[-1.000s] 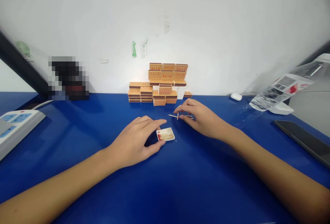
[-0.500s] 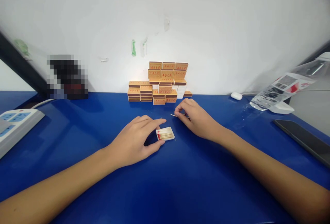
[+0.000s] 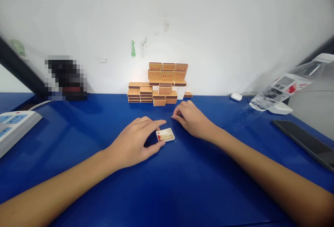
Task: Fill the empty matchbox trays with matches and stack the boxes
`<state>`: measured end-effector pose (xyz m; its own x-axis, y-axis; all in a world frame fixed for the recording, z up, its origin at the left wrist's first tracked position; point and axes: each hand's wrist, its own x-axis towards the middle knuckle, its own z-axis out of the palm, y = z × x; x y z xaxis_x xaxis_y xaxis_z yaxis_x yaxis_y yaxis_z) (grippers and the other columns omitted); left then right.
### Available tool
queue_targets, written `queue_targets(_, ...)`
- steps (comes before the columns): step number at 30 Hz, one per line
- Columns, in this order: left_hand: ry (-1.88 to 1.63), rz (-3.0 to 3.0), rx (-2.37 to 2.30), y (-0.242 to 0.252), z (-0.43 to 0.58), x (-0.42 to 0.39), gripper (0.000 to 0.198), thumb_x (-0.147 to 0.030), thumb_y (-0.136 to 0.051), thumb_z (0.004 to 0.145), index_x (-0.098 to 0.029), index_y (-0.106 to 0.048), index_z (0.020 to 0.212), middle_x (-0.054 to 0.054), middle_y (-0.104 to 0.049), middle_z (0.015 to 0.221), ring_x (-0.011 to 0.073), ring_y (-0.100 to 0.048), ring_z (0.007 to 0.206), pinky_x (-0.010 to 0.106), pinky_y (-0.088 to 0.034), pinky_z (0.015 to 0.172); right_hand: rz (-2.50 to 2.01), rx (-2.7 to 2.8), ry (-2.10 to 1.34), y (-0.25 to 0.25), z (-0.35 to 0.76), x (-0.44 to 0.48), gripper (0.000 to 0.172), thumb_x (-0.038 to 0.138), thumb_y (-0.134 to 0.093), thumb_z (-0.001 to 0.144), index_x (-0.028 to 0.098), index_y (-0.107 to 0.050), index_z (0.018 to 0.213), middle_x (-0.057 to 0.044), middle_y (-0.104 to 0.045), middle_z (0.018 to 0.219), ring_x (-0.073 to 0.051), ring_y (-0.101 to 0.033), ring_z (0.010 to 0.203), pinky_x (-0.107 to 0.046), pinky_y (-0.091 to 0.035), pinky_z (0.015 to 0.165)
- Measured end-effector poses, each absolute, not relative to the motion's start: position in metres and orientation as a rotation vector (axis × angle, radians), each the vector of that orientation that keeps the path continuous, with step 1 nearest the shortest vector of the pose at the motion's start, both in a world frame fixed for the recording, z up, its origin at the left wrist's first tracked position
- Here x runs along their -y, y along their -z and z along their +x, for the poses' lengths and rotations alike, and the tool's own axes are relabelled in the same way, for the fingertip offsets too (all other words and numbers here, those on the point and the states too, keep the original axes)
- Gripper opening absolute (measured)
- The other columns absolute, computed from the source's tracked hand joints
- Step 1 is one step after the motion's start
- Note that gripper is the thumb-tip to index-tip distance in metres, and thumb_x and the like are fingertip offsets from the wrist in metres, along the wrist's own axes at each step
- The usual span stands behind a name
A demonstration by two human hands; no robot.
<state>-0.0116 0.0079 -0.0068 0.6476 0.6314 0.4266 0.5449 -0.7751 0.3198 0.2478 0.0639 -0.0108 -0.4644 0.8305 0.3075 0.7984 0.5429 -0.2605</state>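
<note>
A small white matchbox tray (image 3: 171,131) with several red-tipped matches (image 3: 166,137) in it lies on the blue table. My left hand (image 3: 135,141) holds the tray at its left end, the thumb at the near edge and a finger behind, with the index finger stretched over the far side. To the right and a bit farther back, my right hand (image 3: 191,118) has its fingertips drawn together above the table; what they hold, if anything, is too small to name. Behind both hands, orange matchboxes (image 3: 167,75) stand stacked against the wall.
At the left edge is a white power strip (image 3: 24,124), with a dark, pixelated object (image 3: 69,80) behind it. A tilted plastic bottle (image 3: 284,87), a small white case (image 3: 236,96) and a black phone (image 3: 304,140) are on the right.
The thin match stick seen at my right fingertips earlier no longer shows there. The whole view has shifted slightly, and my left hand stays at the tray.
</note>
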Motion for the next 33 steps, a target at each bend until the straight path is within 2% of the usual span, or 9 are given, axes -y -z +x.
queue_targets(8, -0.786, 2.702, -0.971, 0.006, -0.012, -0.007, 0.046, -0.033, -0.069, 0.098, -0.018, -0.058, 0.141, 0.007, -0.075, 0.111, 0.0251, -0.068, 0.103, 0.047, -0.054, 0.099, -1.274, 2.297, -0.177, 0.002, 0.251, -0.057, 0.011, 0.02, -0.057, 0.103, 0.02, -0.064, 0.093, -0.01, -0.069, 0.091, -0.028, -0.056, 0.09, -0.041, -0.047, 0.081)
queue_targets(10, -0.785, 2.702, -0.973, 0.006, -0.012, -0.007, 0.046, -0.033, -0.069, 0.099, -0.019, -0.058, 0.141, 0.007, -0.075, 0.112, 0.025, -0.068, 0.103, 0.047, -0.054, 0.099, -1.214, 2.237, -0.197, -0.001, 0.252, -0.055, 0.009, 0.019, -0.058, 0.102, 0.019, -0.067, 0.104, -0.01, -0.07, 0.094, -0.028, -0.058, 0.092, -0.041, -0.048, 0.082)
queue_targets(13, -0.787, 2.704, -0.972, 0.005, -0.012, -0.007, 0.046, -0.033, -0.069, 0.099, -0.019, -0.058, 0.141, 0.007, -0.075, 0.114, 0.0253, -0.068, 0.104, 0.046, -0.054, 0.099, -1.064, 2.239, -0.179, -0.008, 0.251, -0.049, 0.02, 0.019, -0.056, 0.103, 0.022, -0.07, 0.116, -0.01, -0.074, 0.103, -0.028, -0.06, 0.099, -0.043, -0.049, 0.088)
queue_targets(15, -0.789, 2.703, -0.98, 0.005, -0.012, -0.008, 0.048, -0.033, -0.069, 0.098, -0.019, -0.057, 0.142, 0.008, -0.075, 0.114, 0.0257, -0.068, 0.104, 0.046, -0.054, 0.099, -1.012, 2.246, -0.174, -0.014, 0.249, -0.042, 0.02, 0.02, -0.055, 0.104, 0.024, -0.074, 0.11, -0.008, -0.076, 0.103, -0.028, -0.061, 0.1, -0.043, -0.048, 0.089)
queue_targets(18, -0.798, 2.69, -0.999, 0.005, -0.012, -0.008, 0.052, -0.033, -0.07, 0.098, -0.02, -0.054, 0.145, 0.007, -0.075, 0.114, 0.0257, -0.068, 0.105, 0.046, -0.054, 0.099, -1.077, 2.134, -0.298, -0.019, 0.242, -0.032, 0.014, 0.023, -0.062, 0.102, 0.024, -0.076, 0.101, -0.005, -0.077, 0.092, -0.024, -0.063, 0.09, -0.038, -0.049, 0.079)
queue_targets(21, -0.825, 2.665, -1.019, 0.006, -0.012, -0.008, 0.056, -0.032, -0.072, 0.097, -0.022, -0.051, 0.147, 0.005, -0.075, 0.115, 0.0247, -0.069, 0.106, 0.045, -0.054, 0.099, -1.149, 1.992, -0.555, -0.019, 0.233, -0.025, 0.01, 0.029, -0.07, 0.098, 0.024, -0.078, 0.095, -0.002, -0.077, 0.084, -0.019, -0.063, 0.075, -0.034, -0.047, 0.068)
queue_targets(26, -0.842, 2.644, -1.057, 0.006, -0.012, -0.007, 0.06, -0.034, -0.072, 0.097, -0.024, -0.047, 0.15, 0.003, -0.076, 0.115, 0.024, -0.069, 0.106, 0.046, -0.054, 0.099, -1.129, 1.819, -0.952, -0.009, 0.221, -0.022, 0.013, 0.033, -0.076, 0.091, 0.021, -0.078, 0.087, -0.002, -0.079, 0.084, -0.017, -0.065, 0.071, -0.033, -0.048, 0.068)
queue_targets(29, -0.859, 2.644, -1.05, 0.006, -0.012, -0.007, 0.061, -0.034, -0.071, 0.097, -0.025, -0.045, 0.151, 0.003, -0.076, 0.114, 0.024, -0.07, 0.106, 0.045, -0.055, 0.099, -1.146, 1.863, -0.895, -0.002, 0.218, -0.02, 0.01, 0.031, -0.079, 0.09, 0.023, -0.078, 0.083, 0.001, -0.075, 0.078, -0.016, -0.059, 0.068, -0.033, -0.046, 0.067)
queue_targets(33, -0.862, 2.641, -1.051, 0.006, -0.012, -0.007, 0.06, -0.034, -0.072, 0.097, -0.025, -0.046, 0.149, 0.004, -0.076, 0.113, 0.0247, -0.07, 0.105, 0.046, -0.055, 0.098, -1.201, 1.97, -0.666, 0.005, 0.216, -0.018, 0.008, 0.027, -0.081, 0.089, 0.026, -0.08, 0.082, 0.001, -0.071, 0.08, -0.017, -0.056, 0.078, -0.034, -0.044, 0.073)
